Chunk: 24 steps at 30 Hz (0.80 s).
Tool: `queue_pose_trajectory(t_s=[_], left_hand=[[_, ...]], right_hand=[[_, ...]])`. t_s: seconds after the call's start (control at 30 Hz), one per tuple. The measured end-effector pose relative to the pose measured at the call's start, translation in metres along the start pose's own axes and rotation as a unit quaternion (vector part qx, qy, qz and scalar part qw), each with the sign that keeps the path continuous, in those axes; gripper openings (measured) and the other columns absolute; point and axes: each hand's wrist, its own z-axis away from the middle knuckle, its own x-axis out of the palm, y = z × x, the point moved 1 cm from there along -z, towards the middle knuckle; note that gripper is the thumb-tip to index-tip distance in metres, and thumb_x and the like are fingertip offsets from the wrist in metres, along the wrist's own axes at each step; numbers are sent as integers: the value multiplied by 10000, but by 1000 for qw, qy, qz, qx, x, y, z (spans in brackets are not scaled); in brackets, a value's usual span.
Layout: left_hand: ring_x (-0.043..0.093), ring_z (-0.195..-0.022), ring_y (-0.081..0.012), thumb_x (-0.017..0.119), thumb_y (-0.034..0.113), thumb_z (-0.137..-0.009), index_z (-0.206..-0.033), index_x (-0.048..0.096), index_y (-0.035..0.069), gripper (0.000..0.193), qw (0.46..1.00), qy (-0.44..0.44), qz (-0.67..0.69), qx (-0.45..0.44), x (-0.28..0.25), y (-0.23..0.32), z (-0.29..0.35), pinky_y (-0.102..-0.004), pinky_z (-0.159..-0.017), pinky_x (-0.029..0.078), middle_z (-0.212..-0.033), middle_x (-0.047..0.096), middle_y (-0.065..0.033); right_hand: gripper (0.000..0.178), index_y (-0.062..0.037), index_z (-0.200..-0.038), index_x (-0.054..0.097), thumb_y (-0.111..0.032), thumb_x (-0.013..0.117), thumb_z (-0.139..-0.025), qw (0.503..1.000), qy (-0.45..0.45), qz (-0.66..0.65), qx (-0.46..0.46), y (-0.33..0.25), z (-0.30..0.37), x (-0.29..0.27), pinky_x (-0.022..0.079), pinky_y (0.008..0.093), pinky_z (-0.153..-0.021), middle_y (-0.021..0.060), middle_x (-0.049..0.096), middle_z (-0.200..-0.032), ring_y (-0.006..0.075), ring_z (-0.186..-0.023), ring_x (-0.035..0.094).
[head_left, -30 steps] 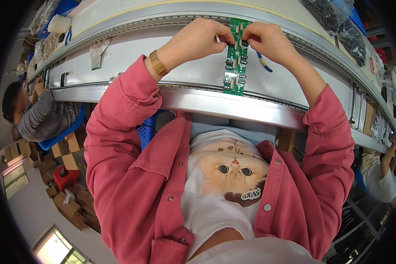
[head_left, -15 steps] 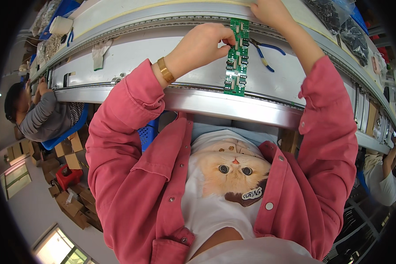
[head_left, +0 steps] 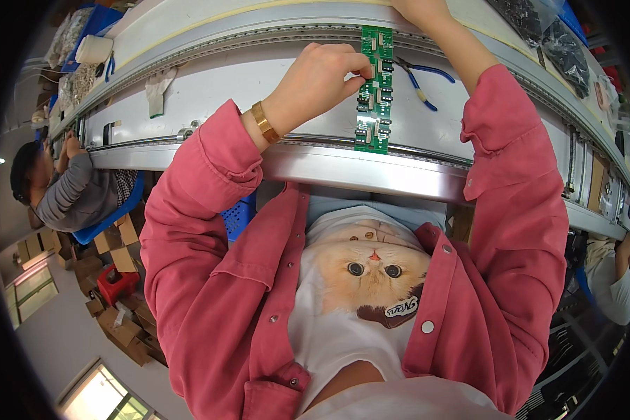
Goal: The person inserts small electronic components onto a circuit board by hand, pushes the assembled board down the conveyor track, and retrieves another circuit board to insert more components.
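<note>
A long green circuit board (head_left: 375, 105) with black and pale components spans the two rails of the conveyor. My left hand (head_left: 323, 78) is at the board's left edge, thumb and fingertips pinched together against it. Whatever those fingertips hold is too small and hidden to make out. My right hand (head_left: 421, 8) reaches past the far rail at the top edge of the picture. Its fingers are cut off from view. Pliers with blue and yellow handles (head_left: 424, 82) lie just right of the board, jaws toward it.
The near metal rail (head_left: 371, 170) runs between my body and the board. A pale glove (head_left: 158, 92) lies on the surface at left. Bags of black parts (head_left: 565, 59) lie at far right. A person in a grey sleeve (head_left: 68, 192) sits at left, another person (head_left: 617, 294) at right.
My right hand has moved slightly left and farther out, its fingers passing beyond the top edge. My left hand stays pinched at the board, a little lower. The view has shifted slightly.
</note>
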Motion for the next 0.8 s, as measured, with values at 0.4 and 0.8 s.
queue_pose_trajectory(t_s=[0.4, 0.8], left_hand=[[596, -672, -175, 667, 124, -785, -956, 673, 27, 197, 992, -7, -58, -108, -37, -34, -24, -263, -638, 479, -844, 660, -87], [588, -694, -414, 552, 141, -761, -834, 657, -3, 192, 962, -52, -202, -178, 6, -144, -102, -433, -669, 484, -771, 652, -208]], right_hand=[[146, -20, -799, 656, -73, 523, -768, 978, -30, -189, -79, 0, 20, -49, 480, 435, -720, 164, 635, -816, 369, -754, 591], [174, -10, -1010, 667, -22, 584, -857, 780, -207, -569, 156, -27, 64, -71, 534, 202, -725, 82, 668, -868, 122, -700, 628]])
